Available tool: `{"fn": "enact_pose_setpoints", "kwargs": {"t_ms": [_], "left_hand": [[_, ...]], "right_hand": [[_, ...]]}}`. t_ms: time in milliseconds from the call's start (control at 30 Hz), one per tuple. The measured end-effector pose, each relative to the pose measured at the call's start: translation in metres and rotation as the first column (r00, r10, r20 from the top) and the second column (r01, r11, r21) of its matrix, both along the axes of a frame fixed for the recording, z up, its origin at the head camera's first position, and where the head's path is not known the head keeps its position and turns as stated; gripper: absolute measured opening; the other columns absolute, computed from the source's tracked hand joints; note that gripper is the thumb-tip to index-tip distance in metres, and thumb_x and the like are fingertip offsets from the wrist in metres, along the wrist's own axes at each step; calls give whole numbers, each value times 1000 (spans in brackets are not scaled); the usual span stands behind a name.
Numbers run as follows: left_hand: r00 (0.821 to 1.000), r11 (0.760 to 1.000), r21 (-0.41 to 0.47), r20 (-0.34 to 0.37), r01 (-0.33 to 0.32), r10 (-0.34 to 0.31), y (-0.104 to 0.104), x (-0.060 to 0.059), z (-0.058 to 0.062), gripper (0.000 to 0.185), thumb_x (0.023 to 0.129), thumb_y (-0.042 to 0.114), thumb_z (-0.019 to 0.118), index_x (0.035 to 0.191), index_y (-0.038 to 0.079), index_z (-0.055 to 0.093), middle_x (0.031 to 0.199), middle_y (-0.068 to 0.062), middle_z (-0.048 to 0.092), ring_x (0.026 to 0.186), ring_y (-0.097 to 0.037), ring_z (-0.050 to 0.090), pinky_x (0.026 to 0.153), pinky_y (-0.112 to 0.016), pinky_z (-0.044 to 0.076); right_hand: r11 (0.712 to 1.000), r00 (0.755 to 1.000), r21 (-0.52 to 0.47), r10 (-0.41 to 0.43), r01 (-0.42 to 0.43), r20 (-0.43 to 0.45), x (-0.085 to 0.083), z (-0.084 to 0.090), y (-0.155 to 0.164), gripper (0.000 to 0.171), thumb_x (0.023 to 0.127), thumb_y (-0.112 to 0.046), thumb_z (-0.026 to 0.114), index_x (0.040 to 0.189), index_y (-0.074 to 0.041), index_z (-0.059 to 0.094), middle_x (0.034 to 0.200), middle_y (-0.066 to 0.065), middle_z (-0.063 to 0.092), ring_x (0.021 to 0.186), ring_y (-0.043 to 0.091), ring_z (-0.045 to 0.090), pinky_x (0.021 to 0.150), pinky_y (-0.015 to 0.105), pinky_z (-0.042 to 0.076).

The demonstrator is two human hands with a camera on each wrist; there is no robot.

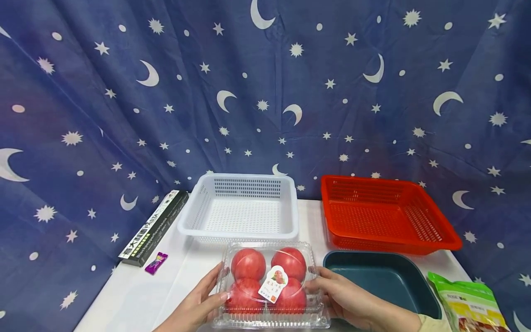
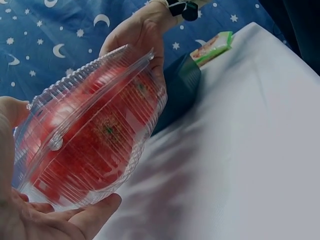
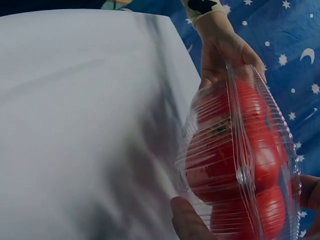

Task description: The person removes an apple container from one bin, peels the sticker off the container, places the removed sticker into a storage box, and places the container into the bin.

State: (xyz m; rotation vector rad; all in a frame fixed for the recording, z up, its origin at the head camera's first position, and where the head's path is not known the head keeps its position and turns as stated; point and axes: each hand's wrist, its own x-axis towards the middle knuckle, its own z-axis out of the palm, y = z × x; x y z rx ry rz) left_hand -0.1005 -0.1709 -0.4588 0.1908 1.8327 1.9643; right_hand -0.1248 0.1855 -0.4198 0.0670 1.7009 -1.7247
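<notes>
White table (image 1: 137,295) | both hands grip tomato clamshell (image 1: 269,286) edges

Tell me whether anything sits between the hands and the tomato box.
Nothing visible does. The left hand and right hand already hold the clear tomato box by its two sides, bare fingers directly on the plastic.

The clear clamshell box (image 1: 269,286) carries a white sticker (image 1: 274,283) on its lid with a picture of red fruit and a few small printed lines, too small to read. The long black box (image 1: 155,228) bears large white characters and a line of small Latin letters, both illegible. Print on the purple sachet (image 1: 156,263) and the green bag (image 1: 473,304) cannot be read either
</notes>
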Motion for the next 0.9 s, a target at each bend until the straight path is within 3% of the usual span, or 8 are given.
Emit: {"fn": "enact_pose_setpoints", "kwargs": {"t_ms": [200, 333, 433, 567, 633, 800, 900], "left_hand": [[998, 998, 51, 49, 28, -30, -7, -4, -11, 80, 107, 27, 52, 164, 6, -1, 166, -31, -3, 142, -43, 36, 101, -54, 50], [998, 996, 68, 42, 52, -55, -13, -7, -18, 79, 108, 25, 50, 163, 6, -3, 166, -31, -6, 142, -42, 35, 100, -54, 50], [997, 995, 70, 28, 73, -76, -18, -10, -23, 79, 108, 23, 49, 163, 6, -4, 166, -31, -8, 144, -41, 31, 102, -54, 49], [997, 996, 29, 5, 83, -83, -22, -16, -29, 79, 107, 23, 49, 163, 6, -4, 166, -29, -7, 148, -47, 21, 105, -58, 44], [996, 996, 14, -4, 90, -90, -24, -19, -31, 79, 107, 23, 49, 163, 5, -4, 166, -29, -6, 149, -50, 13, 107, -59, 41], [994, 994, -13, 21, 107, -107, -26, -22, -34, 79, 108, 24, 48, 162, 4, -6, 165, -30, -8, 149, -54, 1, 109, -68, 31], [994, 994, -41, 38, 103, -102, -28, -22, -34, 80, 108, 27, 49, 163, 5, -5, 164, -32, -8, 147, -58, 0, 103, -77, 29]], "right_hand": [[999, 999, 5, -37, 37, 17, 3, -9, -10, 87, 96, -29, 64, 156, 9, 13, 125, 16, 62, 103, 27, 63, 91, 43, 58], [997, 997, 34, -77, 76, 14, 3, -17, -17, 90, 94, -29, 67, 156, 10, 15, 122, 16, 59, 97, 25, 58, 79, 30, 56], [994, 995, 49, -100, 99, 16, 2, -22, -21, 89, 93, -30, 68, 155, 9, 18, 124, 19, 55, 101, 28, 53, 75, 29, 51], [993, 993, 51, -110, 108, 34, -2, -27, -26, 86, 94, -30, 67, 156, 7, 19, 131, 24, 50, 112, 36, 50, 91, 41, 55], [993, 993, 53, -111, 109, 42, -4, -30, -28, 86, 93, -30, 68, 156, 6, 21, 131, 23, 51, 112, 36, 50, 91, 42, 56], [990, 990, 66, -131, 128, 44, -4, -38, -33, 85, 91, -29, 69, 154, 7, 24, 122, 20, 55, 100, 31, 51, 72, 28, 54], [987, 988, 70, -146, 142, 54, -3, -40, -34, 85, 91, -29, 69, 154, 6, 25, 123, 21, 54, 99, 30, 52, 68, 24, 53]]}}
